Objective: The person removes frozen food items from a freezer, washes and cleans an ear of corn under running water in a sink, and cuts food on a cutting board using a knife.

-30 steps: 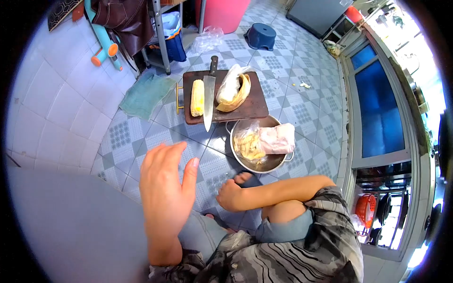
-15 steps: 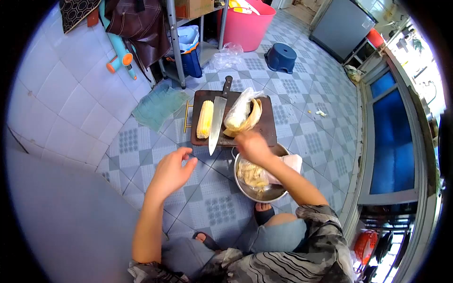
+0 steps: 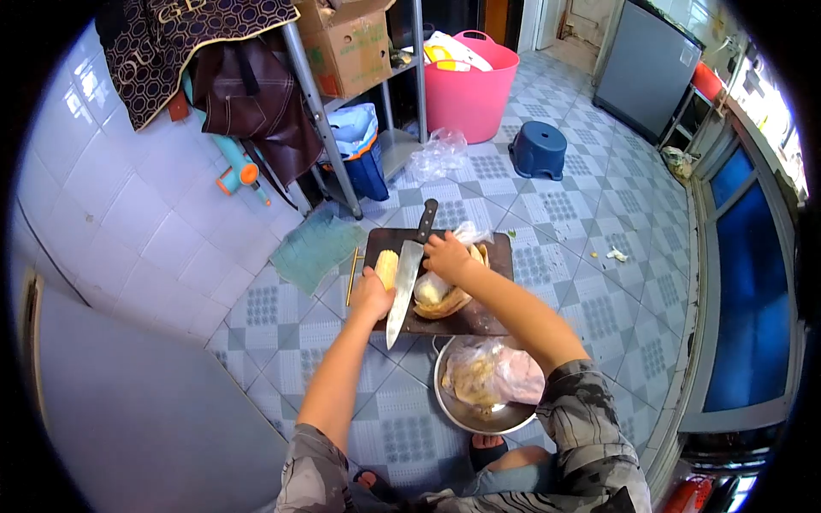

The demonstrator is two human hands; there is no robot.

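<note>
A dark cutting board carries a chef's knife with a black handle, its blade pointing towards me. Left of the blade lies a peeled corn cob, and the fingers of my left hand are closed around its near end. My right hand reaches over the board with loosely bent fingers beside the heel of the knife. Whether its fingertips touch the knife cannot be made out. Partly under that hand is a clear plastic bag with pale contents, lying against yellowish husks.
A metal bowl with plastic-wrapped food stands on the floor near my feet. Farther off are a blue stool, a pink tub and a metal shelf. A green cloth lies left of the board.
My left hand has moved forward onto the corn cob. My right hand has moved from above the bowl towards the knife. The camera view has tilted up.
</note>
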